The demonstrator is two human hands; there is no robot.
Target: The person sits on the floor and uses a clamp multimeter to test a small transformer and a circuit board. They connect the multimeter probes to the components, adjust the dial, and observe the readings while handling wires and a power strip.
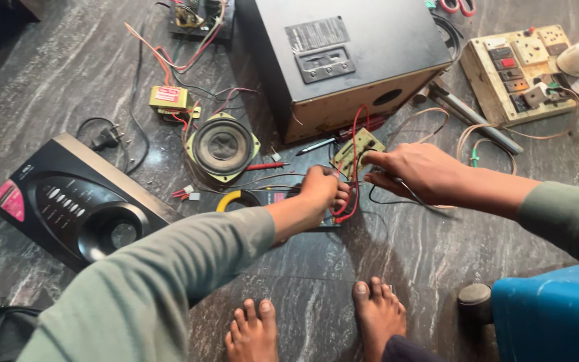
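Red and black wires [351,175] run from the small circuit board [356,149] at frame centre, on the marble floor [68,74], just in front of the black speaker box [343,50]. Left hand [319,194] is clenched around the wire ends at 7 o'clock of the board, likely pinning them down steady. Right hand [417,171] comes in from 3 o'clock, fingers pinching the board edge and a thin black lead, keeping it from sliding.

Yellow-rimmed meter [249,199] lies half hidden under the left wrist. Loose speaker cone [222,146] at 9 o'clock, small transformer [169,99] at 10, black front panel [75,201] further at 8. Switch and socket board [527,70] at 2 o'clock, blue stool [557,315] at 5. Bare feet [316,322] at 6. Loose cables crowd the work spot.
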